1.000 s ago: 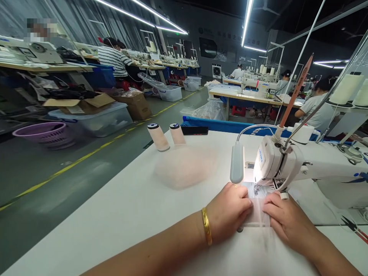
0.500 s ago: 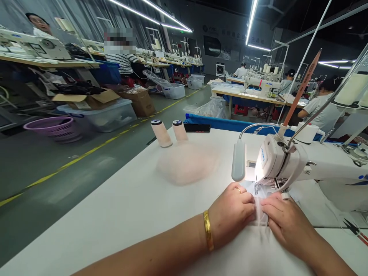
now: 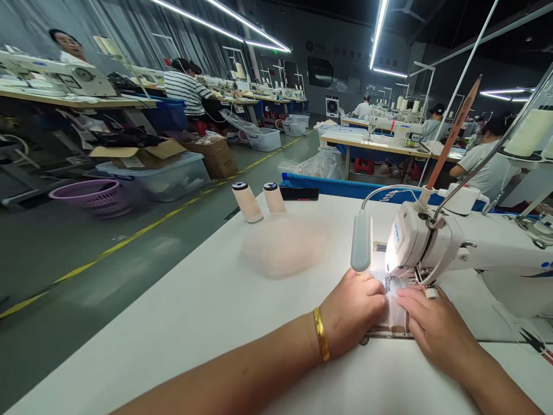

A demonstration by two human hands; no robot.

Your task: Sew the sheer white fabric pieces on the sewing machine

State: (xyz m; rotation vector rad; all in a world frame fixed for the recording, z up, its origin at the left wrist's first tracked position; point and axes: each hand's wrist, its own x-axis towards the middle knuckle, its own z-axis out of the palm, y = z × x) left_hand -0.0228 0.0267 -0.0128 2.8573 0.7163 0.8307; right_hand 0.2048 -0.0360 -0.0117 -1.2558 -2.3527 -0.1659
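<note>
A strip of sheer white fabric (image 3: 398, 311) lies under the needle area of a white sewing machine (image 3: 436, 242). My left hand (image 3: 356, 314), with a gold bracelet and ring, is closed with curled fingers on the fabric's left edge. From the other side my right hand (image 3: 436, 328) holds the fabric, its fingertips pressed on it close to the presser foot. The undersides of both hands are hidden. Over the work shines a small lamp (image 3: 362, 241) on a bent neck.
Two thread cones (image 3: 247, 203) stand at the table's far left beside a dark flat object (image 3: 300, 194). A blurred pale pink heap (image 3: 283, 245) lies on the white table (image 3: 207, 323). Red-handled snippers (image 3: 536, 343) lie at right. Other people sit at machines beyond.
The fabric has moved further in under the machine, its trailing end now lying between my hands. Both hands have shifted only slightly. The whole view has swung a little left.
</note>
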